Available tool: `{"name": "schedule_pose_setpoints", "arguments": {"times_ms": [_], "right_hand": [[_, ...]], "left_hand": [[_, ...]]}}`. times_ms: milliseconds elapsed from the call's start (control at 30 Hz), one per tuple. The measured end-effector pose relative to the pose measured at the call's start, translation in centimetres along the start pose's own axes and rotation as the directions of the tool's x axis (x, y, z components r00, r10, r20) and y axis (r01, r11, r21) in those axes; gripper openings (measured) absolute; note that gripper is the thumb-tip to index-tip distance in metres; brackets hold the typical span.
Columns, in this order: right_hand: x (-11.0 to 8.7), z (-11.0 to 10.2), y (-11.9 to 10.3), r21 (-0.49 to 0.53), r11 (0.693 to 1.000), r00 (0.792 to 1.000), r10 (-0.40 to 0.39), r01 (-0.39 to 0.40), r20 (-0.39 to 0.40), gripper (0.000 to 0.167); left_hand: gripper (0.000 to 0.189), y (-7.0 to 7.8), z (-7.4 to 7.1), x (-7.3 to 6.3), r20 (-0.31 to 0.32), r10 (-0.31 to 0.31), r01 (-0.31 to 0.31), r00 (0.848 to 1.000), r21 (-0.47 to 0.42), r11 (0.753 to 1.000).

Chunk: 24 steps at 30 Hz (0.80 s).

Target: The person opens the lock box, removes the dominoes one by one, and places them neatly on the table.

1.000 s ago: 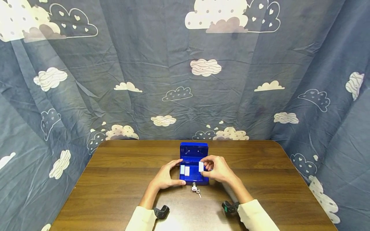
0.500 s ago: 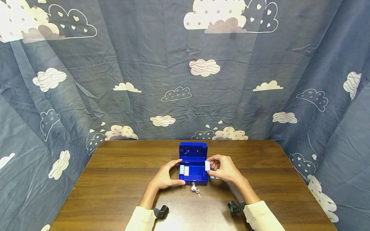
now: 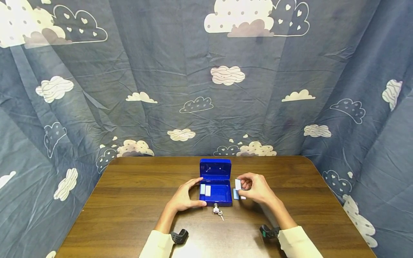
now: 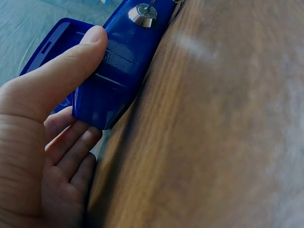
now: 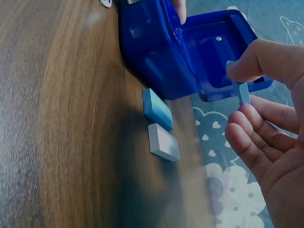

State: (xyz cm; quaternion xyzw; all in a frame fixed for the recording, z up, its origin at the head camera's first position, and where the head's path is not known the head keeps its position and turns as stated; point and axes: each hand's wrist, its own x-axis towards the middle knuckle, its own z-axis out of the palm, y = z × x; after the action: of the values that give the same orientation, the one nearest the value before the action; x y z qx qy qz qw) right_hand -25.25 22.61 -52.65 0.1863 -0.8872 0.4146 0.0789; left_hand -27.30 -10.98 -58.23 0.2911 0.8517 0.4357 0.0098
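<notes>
A blue metal cash box stands with its lid raised. My left hand grips its left side, thumb on the front corner and fingers toward the back. Inside, at the left end, lie a light-blue block and a white block. My right hand pinches a small flat whitish block between thumb and fingers, just right of the box. Beneath it on the table are a light-blue block and a white block, side by side.
Keys hang from the lock on the box's front. The wooden table runs back to a grey-blue cloud-patterned curtain. Each wrist wears a black camera band.
My right hand has carried the pinched block from over the box's right part out past its right wall, uncovering the blocks on the table. The left hand has stayed on the box.
</notes>
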Motion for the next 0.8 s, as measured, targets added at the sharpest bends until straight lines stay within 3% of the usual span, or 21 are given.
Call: {"name": "schedule_pose_setpoints", "arguments": {"times_ms": [800], "right_hand": [[-1.8, -1.0, 1.7, -0.026, 0.999, 0.998, 0.027, -0.029, -0.052, 0.037]], "left_hand": [[0.097, 0.1, 0.0, 0.0, 0.005, -0.001, 0.001, 1.000, -0.010, 1.000]]}}
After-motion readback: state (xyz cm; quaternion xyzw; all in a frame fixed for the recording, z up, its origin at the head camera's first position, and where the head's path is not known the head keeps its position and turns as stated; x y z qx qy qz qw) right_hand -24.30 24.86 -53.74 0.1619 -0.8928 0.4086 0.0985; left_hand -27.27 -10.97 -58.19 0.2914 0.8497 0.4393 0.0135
